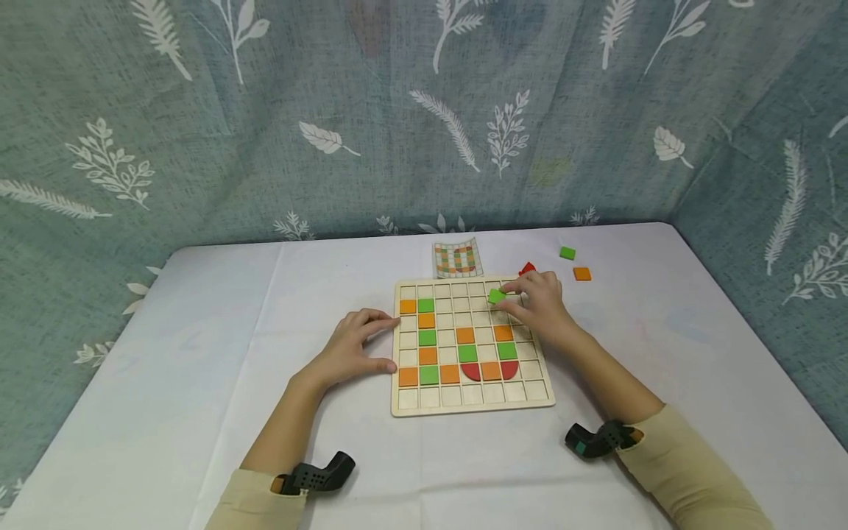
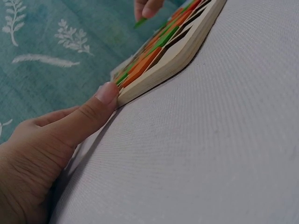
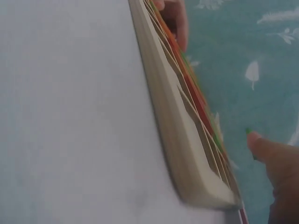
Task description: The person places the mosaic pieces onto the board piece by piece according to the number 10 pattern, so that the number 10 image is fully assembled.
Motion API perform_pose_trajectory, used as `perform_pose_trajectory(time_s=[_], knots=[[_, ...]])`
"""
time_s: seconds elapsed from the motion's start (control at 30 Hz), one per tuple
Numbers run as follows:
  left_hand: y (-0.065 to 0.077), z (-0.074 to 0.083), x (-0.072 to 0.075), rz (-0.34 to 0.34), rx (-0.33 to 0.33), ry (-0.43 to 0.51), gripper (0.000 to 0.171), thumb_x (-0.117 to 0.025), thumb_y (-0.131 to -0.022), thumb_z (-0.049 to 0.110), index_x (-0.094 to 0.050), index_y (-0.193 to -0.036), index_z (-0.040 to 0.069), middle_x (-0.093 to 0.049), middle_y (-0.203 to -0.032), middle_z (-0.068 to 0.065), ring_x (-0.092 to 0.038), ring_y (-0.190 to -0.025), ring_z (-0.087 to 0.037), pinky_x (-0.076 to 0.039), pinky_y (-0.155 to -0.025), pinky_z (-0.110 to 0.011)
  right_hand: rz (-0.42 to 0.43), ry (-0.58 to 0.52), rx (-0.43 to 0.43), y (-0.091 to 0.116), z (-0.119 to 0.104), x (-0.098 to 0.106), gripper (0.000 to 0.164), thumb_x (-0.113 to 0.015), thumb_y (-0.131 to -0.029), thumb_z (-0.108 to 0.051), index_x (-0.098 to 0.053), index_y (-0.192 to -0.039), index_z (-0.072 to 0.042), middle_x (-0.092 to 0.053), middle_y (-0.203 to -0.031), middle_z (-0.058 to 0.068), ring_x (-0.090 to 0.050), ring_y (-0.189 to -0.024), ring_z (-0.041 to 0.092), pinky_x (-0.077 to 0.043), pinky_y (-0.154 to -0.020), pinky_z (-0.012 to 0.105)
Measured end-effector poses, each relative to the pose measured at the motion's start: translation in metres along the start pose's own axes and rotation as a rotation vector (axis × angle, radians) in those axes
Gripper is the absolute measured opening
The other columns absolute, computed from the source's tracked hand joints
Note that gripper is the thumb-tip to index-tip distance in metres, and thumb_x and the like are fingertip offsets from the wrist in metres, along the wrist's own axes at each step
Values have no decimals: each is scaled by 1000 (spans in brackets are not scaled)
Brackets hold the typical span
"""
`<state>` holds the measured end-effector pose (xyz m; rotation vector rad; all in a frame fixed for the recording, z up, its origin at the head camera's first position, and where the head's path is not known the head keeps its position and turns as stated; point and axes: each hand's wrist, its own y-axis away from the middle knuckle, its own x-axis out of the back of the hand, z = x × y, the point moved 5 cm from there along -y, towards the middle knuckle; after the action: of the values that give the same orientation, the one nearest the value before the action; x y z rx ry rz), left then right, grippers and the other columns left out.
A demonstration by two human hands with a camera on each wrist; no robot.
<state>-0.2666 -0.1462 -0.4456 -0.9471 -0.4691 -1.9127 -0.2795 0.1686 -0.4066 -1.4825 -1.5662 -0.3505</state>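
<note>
A wooden grid board (image 1: 473, 405) lies on the table, several of its cells filled with orange and green square tiles and two red rounded pieces (image 1: 470, 371). My right hand (image 1: 545, 308) pinches a green square tile (image 1: 496, 296) between thumb and fingers, over the upper right cells. At the board's left edge rests my left hand (image 1: 354, 348), thumb and fingers spread apart with their tips against the rim. In the left wrist view the left thumb (image 2: 88, 114) touches the board's side (image 2: 154, 86). The right wrist view shows the right thumb (image 3: 271, 151) by a sliver of green.
Behind the board lies a pattern card (image 1: 457, 259) with a small coloured grid. Beyond the right hand are a red piece (image 1: 527, 269), a loose green tile (image 1: 567, 253) and an orange tile (image 1: 582, 274). A patterned curtain (image 1: 371, 191) hangs behind the white table (image 1: 318, 272).
</note>
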Motion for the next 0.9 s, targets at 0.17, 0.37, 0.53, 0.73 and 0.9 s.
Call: perform_pose_trajectory(time_s=[0.17, 0.37, 0.53, 0.73, 0.9], knots=[[1, 0, 0, 5, -13, 1, 83, -81, -65, 51, -53, -137, 20, -46, -132, -3, -36, -120, -25, -31, -99, -49, -40, 0, 64, -4, -15, -11, 27, -79, -75, -19, -71, -97, -5, -56, -90, 11, -38, -88, 29, -24, -80, 48], [0, 0, 0, -4, -6, -4, 83, -81, -65, 52, -53, -137, 21, -46, -132, -2, -36, -121, -24, -31, -100, -48, -119, -68, 107, -9, -25, -26, 27, -80, -74, -20, -72, -97, -6, -57, -90, 9, -37, -87, 25, -24, -79, 45], [0, 0, 0, -6, -2, -1, 83, -80, -64, 53, -52, -137, 23, -45, -132, -1, -36, -121, -23, -31, -100, -48, -189, -75, 101, -12, -29, -37, 25, -80, -75, -23, -73, -95, -9, -59, -88, 5, -36, -83, 21, -24, -82, 44], [0, -1, 0, -5, 3, 3, 84, -80, -64, 54, -52, -137, 23, -46, -132, -1, -36, -120, -23, -32, -100, -48, -233, -62, 76, -12, -28, -42, 24, -77, -78, -22, -74, -97, -9, -60, -90, 3, -37, -84, 20, -26, -81, 41], [0, -1, 0, -3, 4, 1, 84, -80, -64, 54, -52, -137, 23, -46, -132, -1, -36, -121, -23, -32, -100, -48, -235, -60, 91, -11, -28, -38, 22, -77, -78, -23, -75, -97, -10, -59, -90, 3, -38, -86, 22, -25, -83, 44]])
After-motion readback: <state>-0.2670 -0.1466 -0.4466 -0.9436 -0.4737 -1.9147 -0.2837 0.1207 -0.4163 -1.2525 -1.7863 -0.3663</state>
